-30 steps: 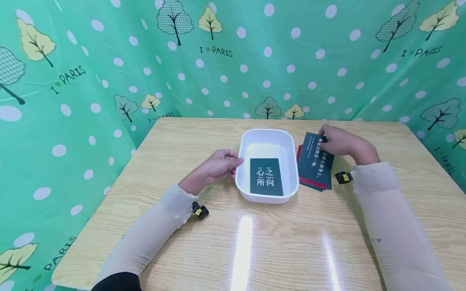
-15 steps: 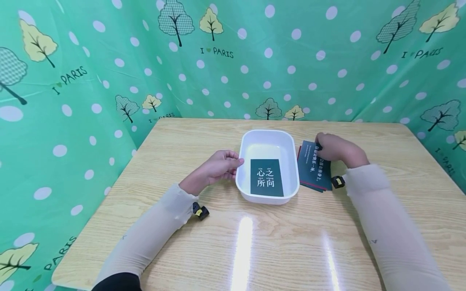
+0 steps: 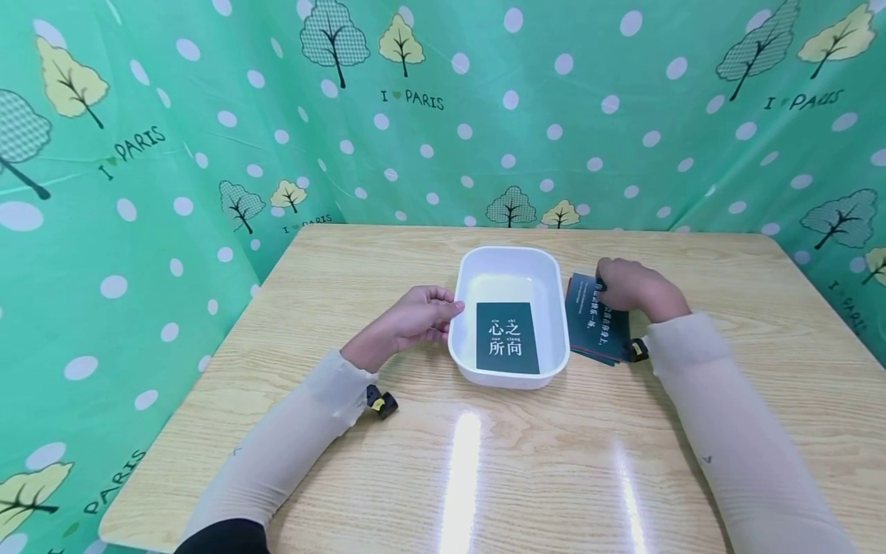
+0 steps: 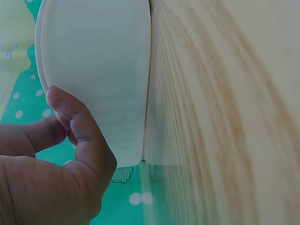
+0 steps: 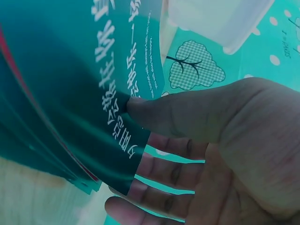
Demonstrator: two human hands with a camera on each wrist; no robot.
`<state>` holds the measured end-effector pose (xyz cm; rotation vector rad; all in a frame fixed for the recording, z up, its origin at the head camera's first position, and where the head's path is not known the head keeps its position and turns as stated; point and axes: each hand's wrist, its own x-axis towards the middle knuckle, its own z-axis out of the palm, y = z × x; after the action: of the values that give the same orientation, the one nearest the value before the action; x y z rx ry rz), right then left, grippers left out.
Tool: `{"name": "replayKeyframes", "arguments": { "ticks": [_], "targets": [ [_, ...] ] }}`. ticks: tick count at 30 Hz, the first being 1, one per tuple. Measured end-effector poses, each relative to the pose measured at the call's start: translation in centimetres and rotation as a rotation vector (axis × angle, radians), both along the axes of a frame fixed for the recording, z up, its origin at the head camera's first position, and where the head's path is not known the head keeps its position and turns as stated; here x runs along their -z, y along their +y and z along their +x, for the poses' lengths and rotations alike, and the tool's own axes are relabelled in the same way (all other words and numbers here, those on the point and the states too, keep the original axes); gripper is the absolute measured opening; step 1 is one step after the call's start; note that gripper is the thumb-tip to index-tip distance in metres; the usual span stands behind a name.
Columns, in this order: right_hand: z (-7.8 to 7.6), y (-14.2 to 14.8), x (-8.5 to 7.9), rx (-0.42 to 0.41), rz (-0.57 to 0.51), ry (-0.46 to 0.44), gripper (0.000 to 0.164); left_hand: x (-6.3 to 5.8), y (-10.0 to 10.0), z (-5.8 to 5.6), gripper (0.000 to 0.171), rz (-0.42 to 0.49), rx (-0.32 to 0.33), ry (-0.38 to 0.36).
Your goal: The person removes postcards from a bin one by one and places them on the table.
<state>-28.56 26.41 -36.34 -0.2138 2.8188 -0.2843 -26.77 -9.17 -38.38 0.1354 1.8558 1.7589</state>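
My left hand (image 3: 415,317) pinches the left rim of a white plastic tub (image 3: 508,263), thumb on the edge and fingers outside. In the left wrist view, the tub's side wall (image 4: 98,70) stands on the table beside the thumb. A dark green card (image 3: 507,365) with white characters lies flat inside, toward the near end. Right of the tub, my right hand (image 3: 640,290) pinches the far edge of a dark green printed card (image 5: 79,93) between thumb and fingers. Several more cards (image 5: 33,136), one with a red edge, lie under it.
The wooden table (image 3: 360,477) carries the tub and the cards. A green curtain (image 3: 443,154) with dots and trees hangs behind its far edge and along the left. Small black devices (image 3: 381,402) sit at both wrists.
My right hand has come nearer and slightly left, bringing the top card down over the others, so less red edge shows. The left hand and tub stay put.
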Motion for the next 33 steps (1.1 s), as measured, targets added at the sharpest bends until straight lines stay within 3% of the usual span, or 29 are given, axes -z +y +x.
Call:
{"name": "replayKeyframes", "arguments": {
  "ticks": [11, 33],
  "targets": [
    [-0.03, 0.17, 0.06, 0.001, 0.058, 0.001, 0.035, 0.17, 0.02, -0.1, 0.021, 0.007, -0.002, 0.001],
    [0.03, -0.23, 0.02, 0.024, 0.006, -0.03, 0.037, 0.0, -0.03, -0.03, 0.019, 0.005, 0.011, 0.007]
  ]
}}
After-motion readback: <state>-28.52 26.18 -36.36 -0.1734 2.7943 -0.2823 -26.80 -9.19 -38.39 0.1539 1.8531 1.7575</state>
